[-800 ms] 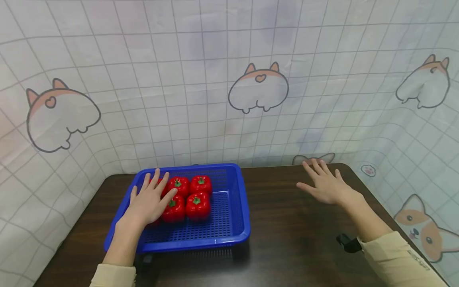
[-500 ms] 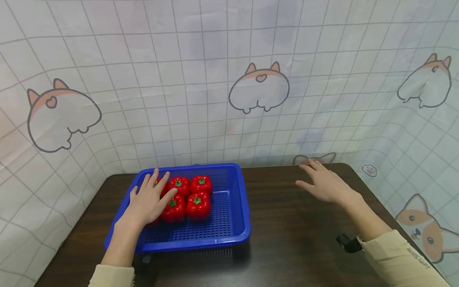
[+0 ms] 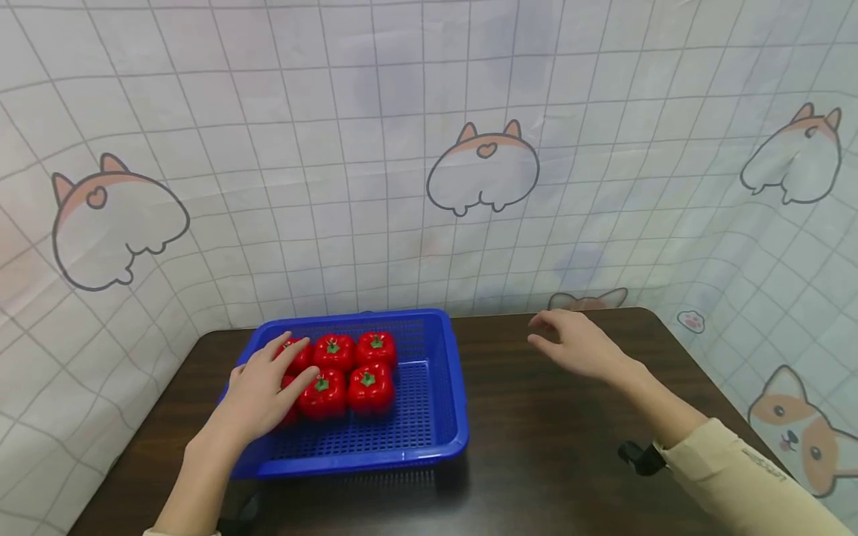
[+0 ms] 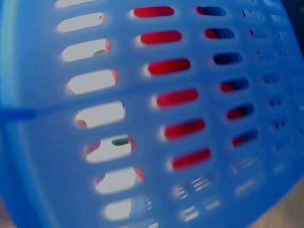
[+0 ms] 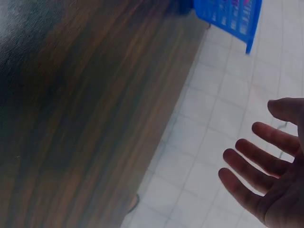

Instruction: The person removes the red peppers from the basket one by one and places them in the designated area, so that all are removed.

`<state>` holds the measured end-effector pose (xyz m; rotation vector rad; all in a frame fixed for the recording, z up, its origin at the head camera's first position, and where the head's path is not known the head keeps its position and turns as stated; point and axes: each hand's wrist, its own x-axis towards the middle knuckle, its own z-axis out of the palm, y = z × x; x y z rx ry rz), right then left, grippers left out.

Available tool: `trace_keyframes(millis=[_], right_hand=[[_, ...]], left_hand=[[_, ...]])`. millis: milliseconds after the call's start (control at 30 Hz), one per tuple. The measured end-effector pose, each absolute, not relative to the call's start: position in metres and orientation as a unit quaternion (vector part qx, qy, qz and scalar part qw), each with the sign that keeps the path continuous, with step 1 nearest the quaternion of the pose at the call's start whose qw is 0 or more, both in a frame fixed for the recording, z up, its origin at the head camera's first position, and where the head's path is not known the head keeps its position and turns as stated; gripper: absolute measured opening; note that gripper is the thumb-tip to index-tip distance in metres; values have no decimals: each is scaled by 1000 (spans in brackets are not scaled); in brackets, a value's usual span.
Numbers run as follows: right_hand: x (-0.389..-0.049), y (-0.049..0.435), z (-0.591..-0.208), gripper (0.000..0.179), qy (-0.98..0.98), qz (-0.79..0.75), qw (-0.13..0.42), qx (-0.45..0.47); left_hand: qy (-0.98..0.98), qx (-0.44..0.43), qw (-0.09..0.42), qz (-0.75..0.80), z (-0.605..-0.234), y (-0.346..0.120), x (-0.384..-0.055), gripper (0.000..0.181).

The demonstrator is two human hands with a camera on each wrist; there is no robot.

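Observation:
Several glossy red bell peppers (image 3: 371, 388) with green stems sit in two rows in a shallow blue plastic basket (image 3: 362, 463), left of the table's middle. My left hand (image 3: 258, 391) is over the basket's left end, fingers and thumb loosely bent, partly covering the leftmost peppers. The left wrist view is filled by the basket's slotted wall (image 4: 42, 156), with red showing through the slots; the hand is out of that view. Over the right side of the table is my right hand (image 3: 576, 346), fingers relaxed and bent a little, holding nothing; its spread fingers also appear in the right wrist view.
The basket rests on a dark wood-grain table (image 3: 523, 417). A white grid-patterned cloth (image 3: 375, 186) with cartoon corgis hangs behind and along both sides. A black device (image 3: 642, 458) is on the right wrist.
My left hand has drawn slightly left and back toward me, its fingers bending. My right hand has shifted left, and its spread fingers have relaxed downward. Basket and peppers stay in place.

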<state>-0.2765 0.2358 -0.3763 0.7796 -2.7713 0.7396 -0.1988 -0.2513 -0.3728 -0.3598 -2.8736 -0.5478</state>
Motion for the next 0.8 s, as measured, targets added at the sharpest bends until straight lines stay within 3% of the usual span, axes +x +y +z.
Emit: trace_keyframes(millis=[433,800], right_hand=[[-283,191,-353,17,-914,230,103,319],[-291,143,-338,17,-908,206,109,348]], left_hand=[[-960,-124,123,-219,-388,-270,-172,56],[-957,-94,156,-224,-397,-292,-153,59]])
